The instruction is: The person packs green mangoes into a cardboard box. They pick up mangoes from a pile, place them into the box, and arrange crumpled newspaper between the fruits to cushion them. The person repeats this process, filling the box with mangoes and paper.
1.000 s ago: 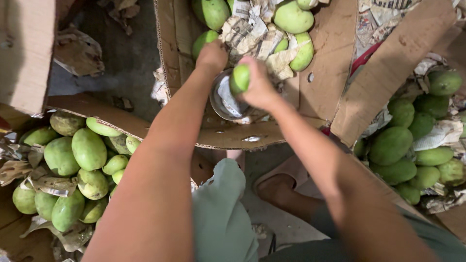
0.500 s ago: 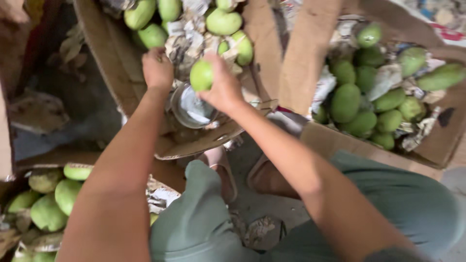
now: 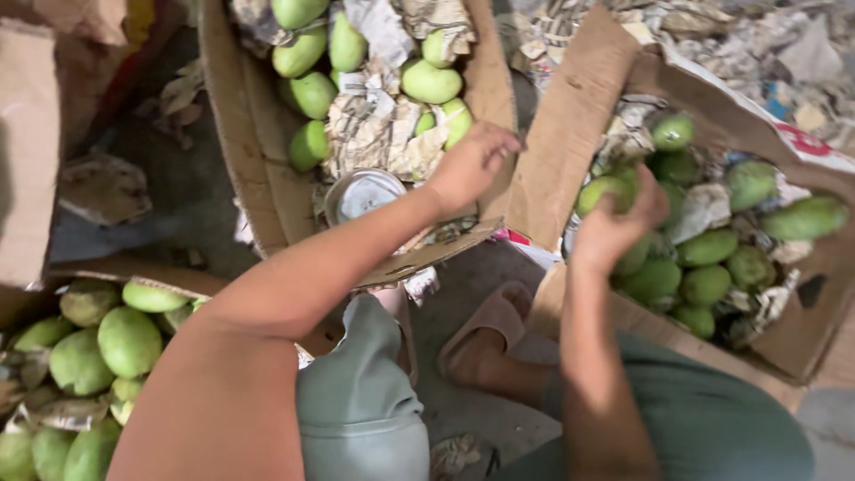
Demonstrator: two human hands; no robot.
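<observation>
My right hand (image 3: 614,227) is shut on a green mango (image 3: 598,191) and holds it over the right cardboard box (image 3: 806,343), just above the several green mangoes (image 3: 704,267) lying there in newspaper. My left hand (image 3: 470,165) reaches across the middle cardboard box (image 3: 239,160) with its fingers curled and nothing visible in it. It sits by that box's right wall, beside a small green mango (image 3: 458,116). A round metal bowl (image 3: 361,191) lies in the middle box under my left forearm.
A third box at lower left holds more green mangoes (image 3: 125,338). Crumpled newspaper (image 3: 365,134) pads the middle box. My foot in a pink sandal (image 3: 488,325) rests on the floor between the boxes. Paper scraps litter the top right.
My right hand has carried the green mango from the middle box rightward over the right box. My left hand has shifted right across the middle box. The view has swung to the right.
</observation>
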